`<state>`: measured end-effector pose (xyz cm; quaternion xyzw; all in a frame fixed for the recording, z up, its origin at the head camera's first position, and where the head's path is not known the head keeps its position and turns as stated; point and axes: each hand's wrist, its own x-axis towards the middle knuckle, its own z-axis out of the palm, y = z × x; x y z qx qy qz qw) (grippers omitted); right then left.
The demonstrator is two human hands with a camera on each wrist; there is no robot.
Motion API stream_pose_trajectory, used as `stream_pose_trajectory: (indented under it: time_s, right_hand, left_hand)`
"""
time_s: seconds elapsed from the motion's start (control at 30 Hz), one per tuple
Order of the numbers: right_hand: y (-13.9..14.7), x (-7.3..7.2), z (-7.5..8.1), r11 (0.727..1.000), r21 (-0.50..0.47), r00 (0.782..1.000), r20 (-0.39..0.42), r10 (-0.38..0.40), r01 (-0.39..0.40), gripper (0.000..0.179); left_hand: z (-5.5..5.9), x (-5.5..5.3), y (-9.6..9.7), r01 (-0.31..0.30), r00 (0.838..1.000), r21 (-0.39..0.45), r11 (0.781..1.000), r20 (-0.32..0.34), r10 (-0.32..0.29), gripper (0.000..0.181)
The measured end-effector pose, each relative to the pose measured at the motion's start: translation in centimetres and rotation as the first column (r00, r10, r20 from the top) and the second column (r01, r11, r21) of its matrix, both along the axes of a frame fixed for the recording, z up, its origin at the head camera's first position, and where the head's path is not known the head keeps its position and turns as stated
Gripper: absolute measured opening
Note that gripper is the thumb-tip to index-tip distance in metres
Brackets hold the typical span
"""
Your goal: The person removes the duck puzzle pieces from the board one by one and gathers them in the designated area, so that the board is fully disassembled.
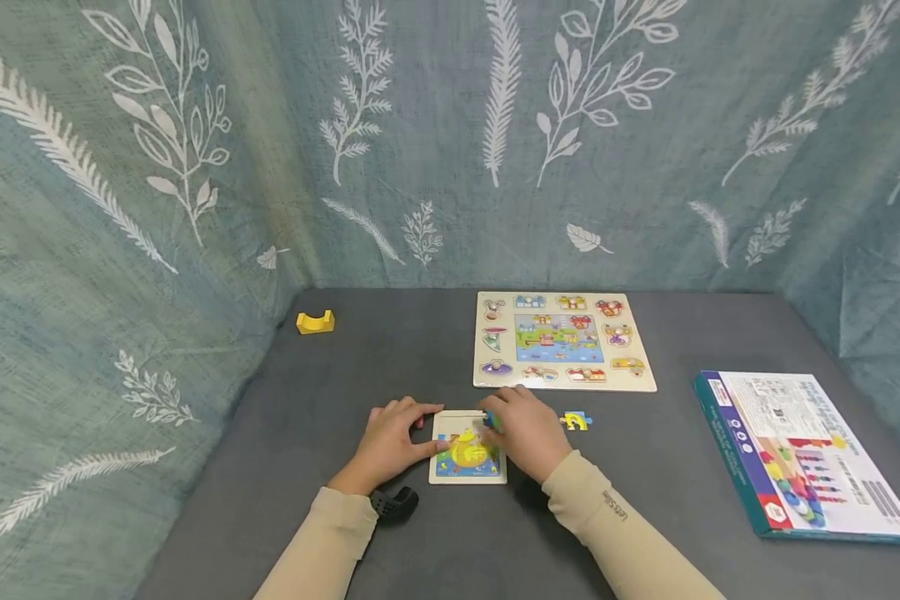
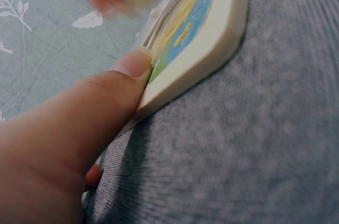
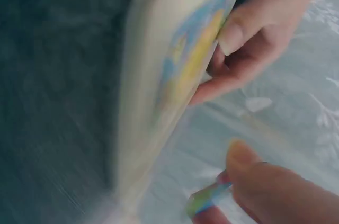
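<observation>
A small wooden jigsaw tray [image 1: 468, 480] with a pale rim lies on the dark table, showing a yellow figure on blue. My left hand [image 1: 392, 442] steadies it at the left side, thumb on the rim and index finger at the far left corner. In the left wrist view the thumb [image 2: 127, 68] presses on the tray's edge. My right hand [image 1: 527, 429], over the tray's right side, pinches a blue and green puzzle piece [image 3: 204, 198] between thumb and fingers. The upper part of the tray shows bare wood. Just right of that hand lies a yellow and blue puzzle piece [image 1: 576, 421].
Behind the tray lies a larger wooden peg puzzle [image 1: 562, 379] with several pictured pieces. A flat boxed set [image 1: 817, 450] rests at the right. At the far left is a yellow arched block [image 1: 316, 322]. Patterned green cloth [image 1: 435, 150] hangs behind the table.
</observation>
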<state>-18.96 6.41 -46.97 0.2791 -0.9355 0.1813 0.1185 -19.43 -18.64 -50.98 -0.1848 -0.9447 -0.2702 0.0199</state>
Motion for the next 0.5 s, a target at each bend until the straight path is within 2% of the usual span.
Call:
stream_pose_trajectory:
  time_s: [0.13, 0.23, 0.37, 0.5]
  right_hand:
    - [2.9, 0.5, 1.9, 0.988, -0.142, 0.998, -0.017, -0.062, 0.059, 0.036]
    - [6.7, 0.1, 2.8, 0.979, -0.176, 0.993, -0.021, -0.113, 0.107, 0.035]
    - [12.1, -0.5, 2.1, 0.978, -0.115, 0.985, 0.037, -0.170, 0.173, 0.026]
    - [14.8, -0.2, 0.7, 0.978, -0.056, 0.974, 0.111, -0.195, 0.202, 0.019]
  left_hand:
    - [-0.4, 0.2, 0.2, -0.004, 1.000, 0.006, 1.000, 0.021, 0.004, 0.060]
    - [-0.3, 0.1, 0.2, -0.016, 1.000, 0.006, 1.000, 0.014, 0.016, 0.061]
    - [0.0, -0.2, 0.2, -0.026, 0.999, -0.004, 1.000, 0.021, 0.026, 0.061]
    - [-0.2, -0.3, 0.3, -0.019, 0.999, -0.003, 1.000, 0.035, 0.019, 0.061]
